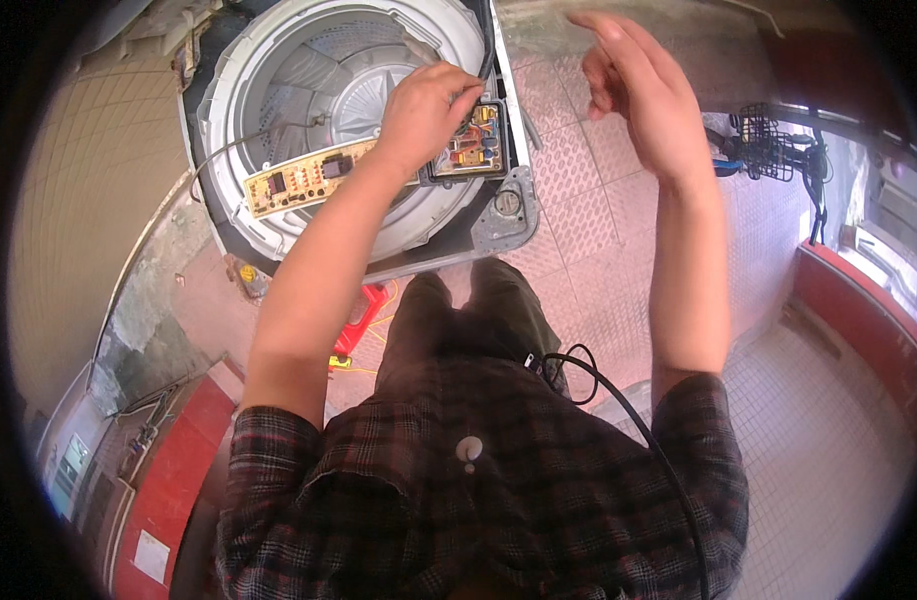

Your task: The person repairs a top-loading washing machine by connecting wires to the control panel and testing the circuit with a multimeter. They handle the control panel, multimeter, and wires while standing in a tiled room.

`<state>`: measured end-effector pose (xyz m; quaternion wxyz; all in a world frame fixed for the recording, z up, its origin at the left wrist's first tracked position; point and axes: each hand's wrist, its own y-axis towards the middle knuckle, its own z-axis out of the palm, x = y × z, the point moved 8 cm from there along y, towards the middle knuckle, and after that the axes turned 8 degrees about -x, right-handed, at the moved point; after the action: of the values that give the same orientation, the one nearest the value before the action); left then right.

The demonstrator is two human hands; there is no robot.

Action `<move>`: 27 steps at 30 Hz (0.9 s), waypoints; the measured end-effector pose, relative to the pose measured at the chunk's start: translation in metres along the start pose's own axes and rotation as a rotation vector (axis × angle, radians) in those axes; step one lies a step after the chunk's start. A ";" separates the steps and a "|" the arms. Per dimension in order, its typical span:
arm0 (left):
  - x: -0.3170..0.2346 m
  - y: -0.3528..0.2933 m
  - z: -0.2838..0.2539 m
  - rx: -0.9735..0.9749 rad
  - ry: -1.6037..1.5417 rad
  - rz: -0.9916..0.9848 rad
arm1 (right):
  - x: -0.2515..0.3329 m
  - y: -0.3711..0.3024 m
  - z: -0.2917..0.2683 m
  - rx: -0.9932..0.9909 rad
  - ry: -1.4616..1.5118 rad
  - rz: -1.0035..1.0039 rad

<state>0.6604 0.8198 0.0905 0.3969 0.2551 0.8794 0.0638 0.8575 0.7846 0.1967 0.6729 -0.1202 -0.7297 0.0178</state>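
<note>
Yellow circuit board (303,178), left hand (425,105) fingers pinching wires (475,120), right hand (643,95) open.

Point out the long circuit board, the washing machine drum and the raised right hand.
long circuit board (296,181), head view, on its yellowish face left of the forearm.
washing machine drum (343,85), head view, on its inner wall.
right hand (643,95), head view, mid-hand.

Left hand (430,108) curled, fingers pinched, forearm stretched forward; right hand (633,85) raised, open, fingers loosely spread, gripping nothing.
</note>
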 end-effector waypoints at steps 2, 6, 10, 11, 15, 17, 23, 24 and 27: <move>0.009 0.003 0.003 0.040 -0.061 -0.121 | -0.025 -0.020 -0.013 -0.100 0.105 0.027; 0.022 0.002 0.002 0.006 -0.150 -0.298 | -0.099 -0.060 -0.012 -0.083 -0.002 0.280; 0.012 -0.021 -0.021 -0.087 -0.176 -0.389 | -0.142 -0.094 0.006 -0.043 0.002 0.354; 0.009 -0.031 -0.035 -0.133 -0.167 -0.423 | -0.144 -0.101 0.013 -0.014 -0.002 0.366; -0.013 -0.141 -0.080 -0.381 -0.280 -0.435 | -0.148 -0.146 0.040 0.114 -0.143 0.322; -0.038 -0.200 -0.100 -0.370 -0.215 -0.435 | -0.149 -0.173 0.058 0.308 -0.218 0.303; -0.036 -0.443 -0.083 -0.175 -0.225 -1.088 | -0.143 -0.217 0.162 1.037 -0.524 0.026; -0.031 -0.489 -0.073 -0.115 -0.236 -1.181 | -0.146 -0.225 0.176 1.106 -0.591 -0.017; -0.010 -0.614 -0.049 0.010 -0.214 -1.407 | -0.160 -0.243 0.218 1.221 -0.730 -0.122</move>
<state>0.3855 0.2902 -0.0628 0.4271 -0.3662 0.7920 -0.2371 0.6157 0.5468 0.0657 0.3325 0.3327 -0.7735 0.4248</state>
